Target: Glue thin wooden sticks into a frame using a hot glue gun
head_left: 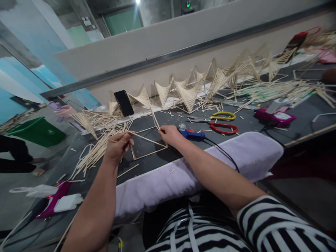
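Note:
Between my hands stands a small frame of thin wooden sticks (151,152) on the dark tabletop. My left hand (118,145) pinches the near end of a wooden stick (147,139) that slants across the frame. My right hand (168,134) has its fingers closed around the frame's right corner, where upright sticks (154,119) rise; the exact grip is partly hidden. A blue glue gun (193,134) lies just right of my right hand, its black cord trailing toward me. Loose wooden sticks (96,154) are heaped beside my left hand.
Scissors with yellow and red handles (223,128) lie right of the glue gun. A black phone (124,103) leans behind the frame. Finished fan-shaped stick models (189,92) line the wall. Purple power strips (275,117) sit at both sides. A lilac padded cloth (162,189) covers the front edge.

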Tool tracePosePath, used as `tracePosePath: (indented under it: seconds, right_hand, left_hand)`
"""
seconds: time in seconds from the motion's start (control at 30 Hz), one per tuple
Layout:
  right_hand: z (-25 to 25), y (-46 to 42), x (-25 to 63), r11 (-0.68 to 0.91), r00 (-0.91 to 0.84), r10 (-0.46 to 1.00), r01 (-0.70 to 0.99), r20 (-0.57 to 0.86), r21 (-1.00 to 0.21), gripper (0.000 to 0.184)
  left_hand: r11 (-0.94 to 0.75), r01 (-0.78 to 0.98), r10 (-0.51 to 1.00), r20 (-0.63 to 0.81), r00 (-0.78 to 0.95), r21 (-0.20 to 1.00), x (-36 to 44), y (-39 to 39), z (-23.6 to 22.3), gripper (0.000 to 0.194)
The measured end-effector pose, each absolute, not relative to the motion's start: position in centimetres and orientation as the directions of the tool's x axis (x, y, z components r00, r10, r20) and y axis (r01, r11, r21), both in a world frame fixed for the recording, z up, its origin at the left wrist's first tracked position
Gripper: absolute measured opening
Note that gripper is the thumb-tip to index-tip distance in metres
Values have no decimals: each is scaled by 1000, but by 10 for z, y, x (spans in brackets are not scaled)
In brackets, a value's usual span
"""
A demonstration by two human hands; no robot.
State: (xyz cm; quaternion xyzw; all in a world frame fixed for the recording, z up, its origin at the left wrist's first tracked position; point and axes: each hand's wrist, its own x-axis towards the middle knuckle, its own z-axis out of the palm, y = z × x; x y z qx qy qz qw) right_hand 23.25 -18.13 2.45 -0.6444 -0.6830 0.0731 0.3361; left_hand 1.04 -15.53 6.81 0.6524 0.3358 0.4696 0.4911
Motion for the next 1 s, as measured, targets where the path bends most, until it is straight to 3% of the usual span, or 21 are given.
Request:
tracePosePath:
  seconds: [1.0]
  right_hand:
    - [25, -183, 232, 144, 70, 936, 819, 346, -556, 22]
  left_hand:
    - [-299, -20, 887, 285, 364, 954, 7, -153, 67, 23]
